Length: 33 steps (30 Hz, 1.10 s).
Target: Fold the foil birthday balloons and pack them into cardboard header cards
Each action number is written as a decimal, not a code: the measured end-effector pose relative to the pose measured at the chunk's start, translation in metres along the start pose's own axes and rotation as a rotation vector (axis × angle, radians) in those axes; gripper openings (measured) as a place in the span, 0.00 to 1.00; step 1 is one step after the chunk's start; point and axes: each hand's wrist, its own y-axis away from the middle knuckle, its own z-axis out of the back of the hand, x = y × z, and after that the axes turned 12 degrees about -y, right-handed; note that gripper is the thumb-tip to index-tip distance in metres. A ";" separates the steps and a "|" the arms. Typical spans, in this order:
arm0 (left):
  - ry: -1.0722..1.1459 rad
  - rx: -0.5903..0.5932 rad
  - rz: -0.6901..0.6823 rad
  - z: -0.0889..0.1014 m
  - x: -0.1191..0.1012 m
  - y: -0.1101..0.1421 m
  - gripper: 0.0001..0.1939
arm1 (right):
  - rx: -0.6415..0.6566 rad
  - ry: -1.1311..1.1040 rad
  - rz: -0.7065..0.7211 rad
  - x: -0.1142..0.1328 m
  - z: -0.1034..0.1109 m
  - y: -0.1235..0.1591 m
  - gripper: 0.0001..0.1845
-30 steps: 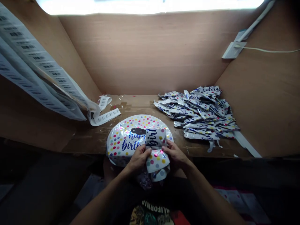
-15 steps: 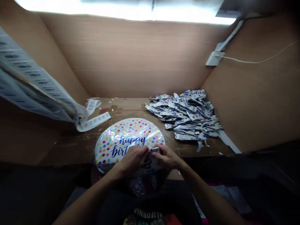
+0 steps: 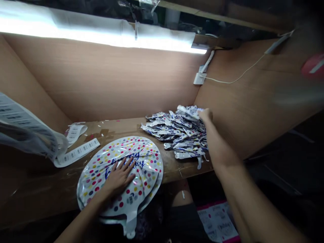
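Note:
A round flat foil balloon with coloured dots and blue script lies on top of a stack of the same at the wooden bench's front edge. My left hand rests flat on it, fingers spread. My right hand is stretched out over the heap of folded balloons at the back right. Its fingers are closed on a folded balloon at the top of that heap.
Strips of barcode labels lie at the left, and a long sheet of labels hangs over the left side. Wooden walls enclose the bench. A cable and white socket sit on the right wall.
Both hands were folding a balloon over the stack. Now the left hand lies flat on the stack and the right hand has carried the folded balloon to the heap. The view has swung rightward.

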 end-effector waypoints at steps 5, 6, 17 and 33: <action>0.022 0.002 0.071 0.006 0.001 -0.023 0.32 | 0.360 0.187 0.055 -0.016 -0.069 0.053 0.30; 0.036 0.006 0.065 0.009 0.004 -0.020 0.33 | 0.423 0.211 0.058 -0.019 -0.078 0.062 0.28; 0.508 0.043 -0.029 0.034 0.038 0.047 0.20 | 0.740 -0.073 0.766 0.022 -0.085 0.182 0.45; 0.666 0.171 -0.023 0.083 0.091 0.091 0.33 | 1.289 -0.660 0.202 0.118 -0.132 0.254 0.21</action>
